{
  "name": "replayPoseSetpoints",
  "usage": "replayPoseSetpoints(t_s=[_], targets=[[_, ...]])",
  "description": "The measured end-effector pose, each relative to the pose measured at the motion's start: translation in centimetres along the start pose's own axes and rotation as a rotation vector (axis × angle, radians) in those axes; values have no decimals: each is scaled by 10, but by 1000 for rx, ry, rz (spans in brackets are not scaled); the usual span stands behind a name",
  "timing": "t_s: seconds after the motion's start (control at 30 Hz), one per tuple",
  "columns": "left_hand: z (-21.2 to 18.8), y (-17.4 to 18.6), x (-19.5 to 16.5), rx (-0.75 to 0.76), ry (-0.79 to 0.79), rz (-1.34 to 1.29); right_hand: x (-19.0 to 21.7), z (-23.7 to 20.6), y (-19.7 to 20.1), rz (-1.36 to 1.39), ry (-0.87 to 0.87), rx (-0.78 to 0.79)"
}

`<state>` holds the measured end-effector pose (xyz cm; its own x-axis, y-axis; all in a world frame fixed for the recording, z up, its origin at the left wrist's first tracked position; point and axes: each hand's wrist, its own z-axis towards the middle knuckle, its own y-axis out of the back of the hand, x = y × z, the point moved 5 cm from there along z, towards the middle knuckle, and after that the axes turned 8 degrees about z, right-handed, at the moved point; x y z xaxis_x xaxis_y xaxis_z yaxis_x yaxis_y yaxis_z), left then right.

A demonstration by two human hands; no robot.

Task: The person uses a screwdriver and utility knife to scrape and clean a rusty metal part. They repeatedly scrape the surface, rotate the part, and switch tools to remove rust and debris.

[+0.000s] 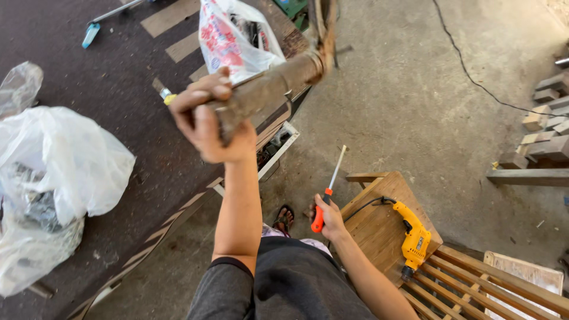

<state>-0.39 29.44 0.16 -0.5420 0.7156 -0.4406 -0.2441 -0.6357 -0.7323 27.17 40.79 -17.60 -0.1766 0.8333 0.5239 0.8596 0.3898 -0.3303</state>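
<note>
I am holding up a long rusty pipe (267, 89) over the dark counter (118, 118); my left hand (207, 118) is making a tight grip on its near end, and it is pointing up and away to the right. Below the pipe, my right hand (329, 216) is gripping an orange-handled screwdriver (328, 191), tip pointing up toward the pipe, beside the yellow drill (414, 238).

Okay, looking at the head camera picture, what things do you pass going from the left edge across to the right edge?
Clear plastic bags → left hand gripping a rusty pipe → right hand holding an orange-handled screwdriver → yellow drill on a wooden stool → stacked wood blocks.
</note>
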Motion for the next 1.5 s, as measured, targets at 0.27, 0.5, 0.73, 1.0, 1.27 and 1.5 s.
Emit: replayPoseSetpoints(t_s=[0.27,0.5,0.73,1.0,1.27,1.5], targets=[[-43,14,84,60,191,456,-11,-33,80,204,40,-305],[-58,29,66,29,772,479,-10,-23,86,217,70,-246],[-80,64,51,-150,1617,245,2,-4,86,218,104,-246],[-109,48,87,528,1943,76,-9,-13,89,62,223,-199],[-186,13,86,680,1338,487,-29,-33,104,-123,227,-361],[-169,10,117,433,1019,1048,-26,-43,125,-113,348,-362]])
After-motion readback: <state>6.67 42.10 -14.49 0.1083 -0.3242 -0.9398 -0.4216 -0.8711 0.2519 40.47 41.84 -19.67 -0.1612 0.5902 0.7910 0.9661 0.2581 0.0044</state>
